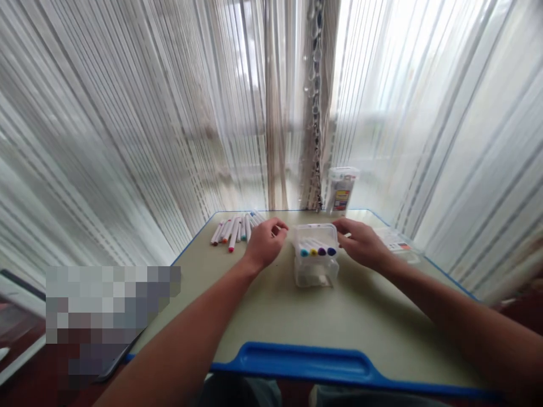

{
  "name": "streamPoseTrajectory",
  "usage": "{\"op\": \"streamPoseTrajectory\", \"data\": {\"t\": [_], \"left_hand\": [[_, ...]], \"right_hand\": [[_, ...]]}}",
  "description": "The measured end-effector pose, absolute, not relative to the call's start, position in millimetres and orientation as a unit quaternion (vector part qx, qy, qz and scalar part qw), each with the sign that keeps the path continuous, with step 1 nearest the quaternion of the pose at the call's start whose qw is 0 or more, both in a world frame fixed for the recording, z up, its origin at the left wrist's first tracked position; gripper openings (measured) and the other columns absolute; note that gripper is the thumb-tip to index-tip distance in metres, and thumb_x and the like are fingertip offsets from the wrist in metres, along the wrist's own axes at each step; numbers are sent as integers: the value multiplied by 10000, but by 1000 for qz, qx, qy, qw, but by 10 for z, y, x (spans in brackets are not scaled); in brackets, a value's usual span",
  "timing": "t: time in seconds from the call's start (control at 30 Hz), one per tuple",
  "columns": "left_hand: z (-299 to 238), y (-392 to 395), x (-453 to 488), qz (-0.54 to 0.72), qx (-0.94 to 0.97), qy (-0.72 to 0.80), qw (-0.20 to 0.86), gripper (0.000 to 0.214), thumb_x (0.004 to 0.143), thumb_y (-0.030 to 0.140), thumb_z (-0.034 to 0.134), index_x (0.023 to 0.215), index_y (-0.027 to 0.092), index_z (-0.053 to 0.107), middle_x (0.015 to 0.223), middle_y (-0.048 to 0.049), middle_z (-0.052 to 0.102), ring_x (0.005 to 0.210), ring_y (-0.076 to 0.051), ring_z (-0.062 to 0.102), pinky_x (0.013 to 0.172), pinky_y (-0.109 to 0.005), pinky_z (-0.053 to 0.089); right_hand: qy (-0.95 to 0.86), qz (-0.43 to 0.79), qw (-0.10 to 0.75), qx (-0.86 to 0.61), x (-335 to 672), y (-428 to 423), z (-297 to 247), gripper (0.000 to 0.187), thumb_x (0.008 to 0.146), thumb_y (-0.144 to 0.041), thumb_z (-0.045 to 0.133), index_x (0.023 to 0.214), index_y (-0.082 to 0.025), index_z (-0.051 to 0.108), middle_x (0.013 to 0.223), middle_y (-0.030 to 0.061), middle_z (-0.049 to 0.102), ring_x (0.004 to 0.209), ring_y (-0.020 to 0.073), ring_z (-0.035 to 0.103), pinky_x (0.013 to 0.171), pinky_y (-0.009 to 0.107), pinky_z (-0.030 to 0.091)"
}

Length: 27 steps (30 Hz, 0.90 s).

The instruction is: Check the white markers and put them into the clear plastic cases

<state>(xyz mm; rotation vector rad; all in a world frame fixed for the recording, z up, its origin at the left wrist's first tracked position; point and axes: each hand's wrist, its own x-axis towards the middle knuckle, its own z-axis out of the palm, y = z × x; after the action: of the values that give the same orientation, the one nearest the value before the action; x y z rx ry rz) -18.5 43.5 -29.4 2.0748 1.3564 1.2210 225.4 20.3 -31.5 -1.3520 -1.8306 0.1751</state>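
A: There is just 1 view, the head's. Where is the case (302,233)?

B: On the table (275,316), between the 2 hands, nearer the back edge than the front.

A: And the hands?

B: The left hand (267,242) is just beside the case, its fingertips curled narrow; I can't tell whether a pen is in that pinch. The right hand (360,241) is at the case's right edge, thumb and forefinger slightly apart; gripping or only touching, I can't tell.

A: How would you handle this step well?

B: I'd steady the case with the right hand, as light plastic probably slides easily. I'd take each pen mid-barrel, keep it parallel to its neighbours, and go gently near the rim so nothing tips.

A: What do the containers hold?

B: In the case I count 4 pens (313,252), side by side, ends teal, yellow, purple and dark blue. The clear lower part (314,274) shows no pens; lid or tray, I can't tell. Behind, a labelled tub (343,191) stands by the curtain (237,141), contents dark and blurred.

A: Loose pens?

B: A pile (234,233) left of the left hand, too overlapped to count.
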Motion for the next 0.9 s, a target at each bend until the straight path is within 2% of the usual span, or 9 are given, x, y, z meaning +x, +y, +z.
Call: {"op": "streamPoseTrajectory", "data": {"t": [0.27, 0.53, 0.73, 0.9], "left_hand": [[-326, 430, -201, 400, 749, 503, 162, 152, 820, 201, 584, 826, 173, 733, 670, -25, 678, 637, -160, 606, 639, -266, 424], [-321, 416, -199, 402, 744, 510, 155, 170, 817, 204, 582, 851, 172, 746, 675, -16, 684, 644, -150, 612, 639, -253, 446], [-312, 426, -212, 407, 746, 507, 145, 175, 822, 203, 573, 842, 171, 743, 666, -7, 679, 631, -136, 603, 624, -240, 443], [-281, 421, -220, 415, 749, 498, 140, 180, 832, 203, 558, 832, 156, 731, 679, -18, 687, 635, -138, 613, 620, -243, 444]], "right_hand": [[-737, 78, 417, -526, 2268, 205, -345, 183, 802, -268, 553, 822, -186, 716, 698, 44, 740, 599, 189, 678, 561, 292, 496], [-748, 74, 415, -512, 2292, 243, -367, 181, 799, -326, 557, 798, -219, 703, 755, 55, 769, 665, 223, 712, 610, 326, 524], [-743, 94, 406, -524, 2288, 253, -358, 192, 815, -326, 547, 826, -214, 703, 817, 71, 780, 737, 241, 728, 666, 340, 537], [-738, 70, 421, -523, 2287, 268, -366, 173, 829, -267, 558, 831, -192, 714, 793, 72, 772, 713, 224, 718, 664, 321, 531]]}}
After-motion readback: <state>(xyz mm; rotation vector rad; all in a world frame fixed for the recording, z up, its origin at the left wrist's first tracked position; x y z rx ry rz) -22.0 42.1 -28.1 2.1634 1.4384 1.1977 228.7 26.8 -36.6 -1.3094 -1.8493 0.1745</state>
